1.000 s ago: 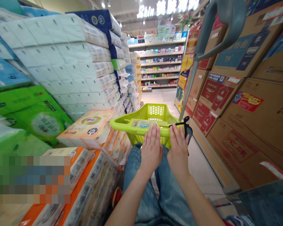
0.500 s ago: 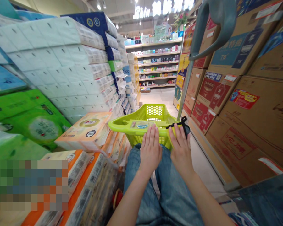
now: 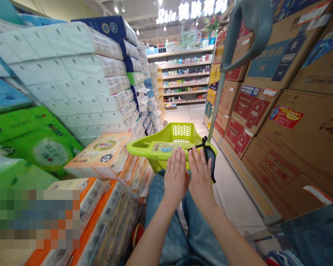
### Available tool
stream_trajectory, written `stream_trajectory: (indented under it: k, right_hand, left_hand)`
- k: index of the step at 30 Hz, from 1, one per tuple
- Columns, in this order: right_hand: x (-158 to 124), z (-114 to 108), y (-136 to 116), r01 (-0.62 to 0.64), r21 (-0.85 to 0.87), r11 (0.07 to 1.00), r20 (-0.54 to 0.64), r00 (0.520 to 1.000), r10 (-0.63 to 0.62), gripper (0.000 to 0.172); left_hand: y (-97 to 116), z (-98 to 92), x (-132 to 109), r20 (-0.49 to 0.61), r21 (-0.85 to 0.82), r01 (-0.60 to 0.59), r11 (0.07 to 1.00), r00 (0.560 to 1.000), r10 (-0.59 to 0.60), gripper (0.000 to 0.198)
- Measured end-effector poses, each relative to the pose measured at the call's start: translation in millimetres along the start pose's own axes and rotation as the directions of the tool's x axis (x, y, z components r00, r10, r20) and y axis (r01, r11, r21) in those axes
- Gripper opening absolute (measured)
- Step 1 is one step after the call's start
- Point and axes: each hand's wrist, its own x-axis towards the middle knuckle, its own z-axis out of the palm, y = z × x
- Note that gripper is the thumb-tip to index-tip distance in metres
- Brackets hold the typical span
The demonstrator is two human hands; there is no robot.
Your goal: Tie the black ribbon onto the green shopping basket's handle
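Observation:
A lime-green shopping basket (image 3: 138,148), its walls pierced with holes, stands on the floor just in front of my knees. My left hand (image 3: 176,177) lies over the near rim, fingers straight and together, holding nothing. Close beside it, my right hand (image 3: 201,177) is also flat with fingers stretched out, its fingertips over the rim's right part. A small dark grey item with black edging and a strap (image 3: 210,157) shows at the basket's right corner, beside my right fingers and partly hidden by them. The basket's grey pull handle (image 3: 223,61) rises on a metal pole at its right.
Stacked white tissue packs (image 3: 72,62) line the left, with orange-and-cream packs (image 3: 101,147) lower down. Brown cartons (image 3: 299,147) are piled on the right. Across the end of the aisle (image 3: 184,112) stand shelves (image 3: 185,75) of small goods.
My right hand has moved left to sit beside my left hand, uncovering more of the dark strapped item. The grey handle has shifted slightly left. My left hand has hardly moved.

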Motion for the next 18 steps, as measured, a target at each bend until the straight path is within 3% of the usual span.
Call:
stream_trajectory:
  k: [4, 9, 14, 18]
  right_hand:
    - [-2.3, -0.2, -2.4, 0.056, -0.006, 0.998, 0.009, 0.998, -0.055, 0.069]
    - [-6.9, -6.6, 19.9, 0.101, -0.005, 0.995, 0.029, 0.994, -0.101, 0.071]
    - [-4.7, -13.3, 44.8, 0.028, 0.089, 0.996, -0.052, 0.998, -0.023, 0.079]
    - [0.2, -15.1, 47.8, -0.049, 0.214, 0.976, -0.100, 0.992, 0.072, 0.088]
  left_hand:
    - [-0.5, 0.1, 0.0, -0.012, 0.025, -0.016, 1.000, 1.000, 0.016, 0.071]
    - [1.6, -2.1, 1.5, -0.014, -0.004, -0.009, 1.000, 1.000, 0.009, 0.073]
    - [2.5, -4.4, 2.0, -0.008, -0.003, -0.010, 1.000, 1.000, 0.010, 0.072]
    - [2.4, -3.9, 1.8, -0.004, -0.003, -0.008, 1.000, 1.000, 0.008, 0.073]
